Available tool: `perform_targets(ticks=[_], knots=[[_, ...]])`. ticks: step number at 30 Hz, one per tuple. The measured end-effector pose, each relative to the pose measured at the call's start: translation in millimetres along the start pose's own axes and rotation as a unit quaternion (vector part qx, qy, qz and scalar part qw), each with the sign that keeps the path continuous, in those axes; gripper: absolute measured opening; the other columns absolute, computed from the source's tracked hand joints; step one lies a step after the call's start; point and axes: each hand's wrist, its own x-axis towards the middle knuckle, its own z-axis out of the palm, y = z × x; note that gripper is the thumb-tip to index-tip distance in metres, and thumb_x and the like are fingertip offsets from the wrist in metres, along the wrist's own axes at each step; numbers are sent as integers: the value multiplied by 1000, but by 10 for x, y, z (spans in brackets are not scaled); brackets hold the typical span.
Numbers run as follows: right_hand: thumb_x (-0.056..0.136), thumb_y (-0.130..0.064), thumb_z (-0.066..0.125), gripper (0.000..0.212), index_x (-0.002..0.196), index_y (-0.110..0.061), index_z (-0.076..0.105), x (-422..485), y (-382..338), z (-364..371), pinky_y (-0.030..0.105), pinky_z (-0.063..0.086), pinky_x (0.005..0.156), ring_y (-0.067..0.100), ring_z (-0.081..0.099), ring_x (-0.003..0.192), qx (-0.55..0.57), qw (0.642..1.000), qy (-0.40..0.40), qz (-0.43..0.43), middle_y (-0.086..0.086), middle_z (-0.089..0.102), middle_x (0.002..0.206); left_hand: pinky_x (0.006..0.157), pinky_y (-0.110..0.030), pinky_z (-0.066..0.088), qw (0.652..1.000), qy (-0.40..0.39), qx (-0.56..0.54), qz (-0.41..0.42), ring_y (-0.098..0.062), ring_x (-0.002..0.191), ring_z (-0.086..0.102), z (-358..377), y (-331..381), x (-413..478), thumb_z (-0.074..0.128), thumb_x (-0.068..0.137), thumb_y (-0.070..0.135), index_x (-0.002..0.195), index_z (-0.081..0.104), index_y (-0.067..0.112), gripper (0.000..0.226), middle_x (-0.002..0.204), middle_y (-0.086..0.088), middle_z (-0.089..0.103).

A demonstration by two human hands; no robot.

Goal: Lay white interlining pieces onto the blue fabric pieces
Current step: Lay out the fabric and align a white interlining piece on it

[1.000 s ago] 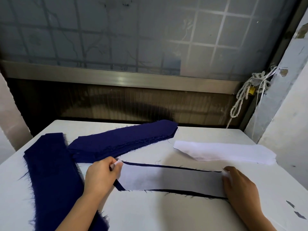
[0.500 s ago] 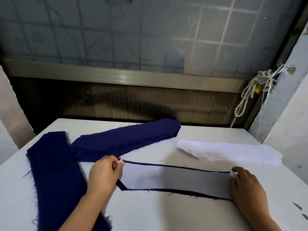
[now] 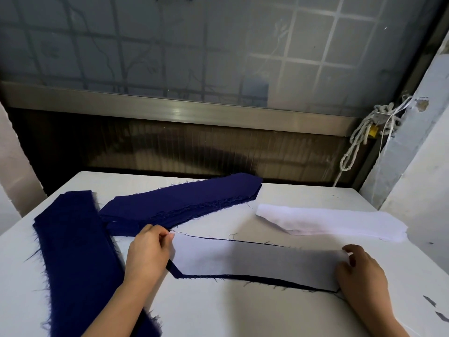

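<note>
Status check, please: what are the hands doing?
Left hand pinches white interlining, right hand holds its other end. Interlining lies on blue fabric piece. Nothing blocking.

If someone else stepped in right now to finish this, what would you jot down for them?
Left hand pinches the left end of the white interlining piece; right hand pinches its right end.
It lies on one blue fabric piece, a blue margin showing along the near edge; not yet let go.
To do: the middle blue stack and left blue stack, using the white stack at the right.
</note>
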Motion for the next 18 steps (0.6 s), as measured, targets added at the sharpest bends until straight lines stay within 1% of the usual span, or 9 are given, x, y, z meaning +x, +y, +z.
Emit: perform_targets(ticks=[2,4,7,10,12,13,15,16,18], knots=[[78,-3,61,38,115,-10,59,6,-3,-6,36,42,72,33,54,84,14,1000,0,8,10,62,87,61,-24,35,1000,8,-16,-6,-6,68,52,7,-8,11,64,95,21,79,65,17,17,82,6,55],[76,1,61,37,112,-8,61,10,-1,-12,36,42,69,32,54,78,25,1000,2,10,6,60,79,61,-21,35,1000,7,-25,-6,-5,69,52,8,-22,13,66,94,17,79,67,16,15,83,5,56],[75,5,61,37,110,-6,62,20,15,-5,36,41,69,31,53,76,28,1000,3,5,3,57,75,62,-23,38,1000,-4,-21,-4,-6,69,53,13,-25,6,67,93,13,83,70,15,11,84,5,56],[74,7,62,38,111,-4,62,40,38,24,37,40,72,33,52,81,26,1000,7,1,7,57,79,65,-27,43,1000,-13,-25,-6,-12,72,57,8,-5,-9,67,92,10,86,70,15,9,87,4,55],[72,11,61,40,111,-1,63,41,45,34,39,40,76,35,51,85,24,1000,20,-5,11,56,85,69,-31,47,999,-6,-37,-12,-20,77,60,-8,3,-23,66,92,7,95,68,13,7,96,2,53],[71,12,61,42,111,-1,63,37,43,35,41,40,78,36,49,89,17,999,28,-7,15,57,91,71,-35,50,999,3,-40,-18,-22,78,61,-20,5,-29,64,92,5,102,66,11,12,103,1,51],[68,12,64,47,112,-3,64,23,23,33,47,40,84,40,47,98,-19,998,49,-17,21,57,105,67,-40,53,999,32,-36,-24,-23,75,60,-46,4,-32,61,93,3,112,63,10,20,112,-2,47],[66,11,66,48,112,-3,65,22,8,34,49,40,83,42,46,100,-41,997,61,-27,23,57,109,64,-41,53,998,46,-32,-22,-23,73,60,-58,4,-32,60,94,3,114,62,11,21,114,-2,46],[67,9,70,44,109,-3,66,50,-45,57,50,41,80,44,49,98,-67,993,80,-60,24,58,109,59,-41,52,998,59,-23,-9,-22,68,59,-64,13,-26,58,95,4,113,62,11,20,113,-2,48]])
